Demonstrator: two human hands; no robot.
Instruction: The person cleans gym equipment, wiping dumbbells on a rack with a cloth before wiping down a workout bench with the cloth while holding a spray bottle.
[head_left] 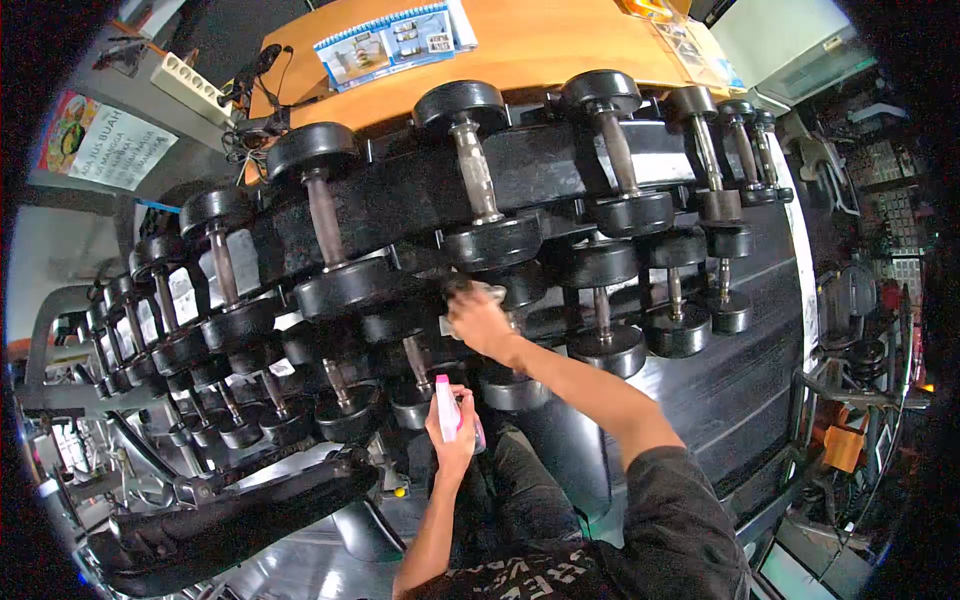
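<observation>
My left hand (452,432) is wrapped round a white and pink spray bottle (446,405), held upright in front of my body. Farther forward, my right hand (480,318) is closed on a light-coloured cloth (452,326), between the upper and lower rows of black dumbbells. Just above it lies an upper-row dumbbell (475,172) with a worn metal handle. The lower-row dumbbell (514,390) beneath my right forearm is partly hidden by the hand and arm.
The two-tier rack (400,205) of dumbbells curves across the view. Behind it, a wooden desk (540,35) bears booklets (390,45). A power strip (190,84) and cables sit at upper left; a padded black bench (230,525) is at lower left.
</observation>
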